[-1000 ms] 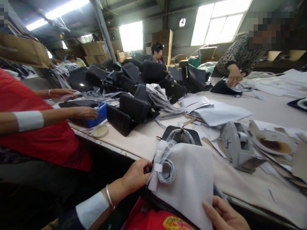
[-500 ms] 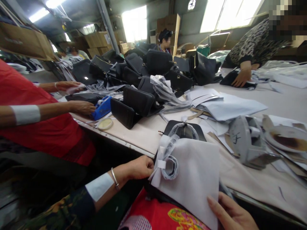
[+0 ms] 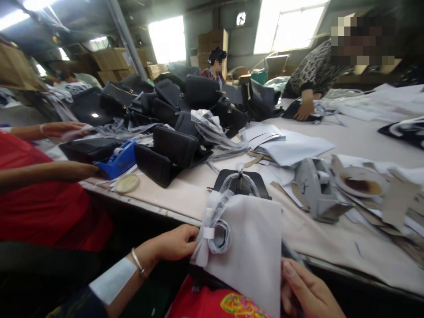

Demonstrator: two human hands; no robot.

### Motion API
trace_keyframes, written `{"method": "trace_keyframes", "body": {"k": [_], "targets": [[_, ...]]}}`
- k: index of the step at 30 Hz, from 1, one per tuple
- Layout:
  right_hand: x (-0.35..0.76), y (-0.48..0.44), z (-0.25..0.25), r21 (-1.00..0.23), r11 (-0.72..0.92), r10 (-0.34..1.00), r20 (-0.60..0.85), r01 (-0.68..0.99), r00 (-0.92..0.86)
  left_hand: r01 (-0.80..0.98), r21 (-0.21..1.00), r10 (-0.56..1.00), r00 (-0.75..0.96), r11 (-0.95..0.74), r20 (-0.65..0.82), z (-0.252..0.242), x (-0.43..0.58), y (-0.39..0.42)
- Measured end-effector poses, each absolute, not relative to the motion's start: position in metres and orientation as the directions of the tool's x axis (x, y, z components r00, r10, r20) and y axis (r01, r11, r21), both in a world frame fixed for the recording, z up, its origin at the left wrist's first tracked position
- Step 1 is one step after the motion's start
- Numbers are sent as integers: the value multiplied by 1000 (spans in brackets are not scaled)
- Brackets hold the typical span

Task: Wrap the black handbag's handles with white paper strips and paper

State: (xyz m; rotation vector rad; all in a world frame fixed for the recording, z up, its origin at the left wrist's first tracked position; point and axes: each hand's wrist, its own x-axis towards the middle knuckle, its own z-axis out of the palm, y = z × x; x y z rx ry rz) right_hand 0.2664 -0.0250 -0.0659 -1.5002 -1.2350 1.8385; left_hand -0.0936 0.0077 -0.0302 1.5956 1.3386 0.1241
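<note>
A black handbag (image 3: 228, 181) leans between my lap and the table edge. Its front is covered by a white sheet (image 3: 251, 247). A clear-wrapped strap (image 3: 221, 236) lies coiled on that sheet, held with a white band. Plastic also wraps the bag's handle (image 3: 243, 174). My left hand (image 3: 175, 243) is closed in a pinch at the bag's left edge; its fingertips are partly hidden. At the right edge, my right hand (image 3: 306, 287) grips the bag's side, thumb in front and the other fingers curled behind it.
A grey tape dispenser (image 3: 318, 190) stands right of the bag, beside cardboard scraps (image 3: 399, 198). Black bags (image 3: 172, 145) are heaped behind. At left, a co-worker's hand (image 3: 82, 170) is by a blue tape dispenser (image 3: 117, 161). Another person's hand (image 3: 304, 109) presses on dark material.
My view has turned slightly right. My right thumb has slid from the white sheet's face to the bag's right edge. My left hand stays at the left edge.
</note>
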Motion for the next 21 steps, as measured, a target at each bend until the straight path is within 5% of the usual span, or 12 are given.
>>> {"method": "trace_keyframes", "body": {"k": [4, 6, 9, 12, 14, 17, 21], "targets": [[256, -18, -57, -870, -465, 818, -494, 166, -296, 874, 485, 884, 248, -28, -395, -6, -101, 25], [252, -11, -48, -874, -434, 820, -483, 217, -306, 925, 360, 987, 150, -121, -54, 16, -94, 32], [247, -1, -32, -861, -447, 772, -508, 242, -383, 840, 344, 872, 268, -420, 410, 43, -58, 29], [247, 5, -25, -814, -574, 664, -526, 89, -532, 511, 453, 676, 634, -731, 375, 43, -7, 14], [249, 8, -27, -765, -643, 641, -518, -29, -567, 403, 455, 564, 768, -794, 304, 34, 22, 6], [255, 10, -29, -771, -631, 665, -482, -85, -571, 442, 428, 577, 772, -788, 266, 28, 45, 4], [259, 15, -14, -928, -373, 764, -315, 13, -563, 416, 486, 582, 770, -769, 261, 39, 49, 15]]}}
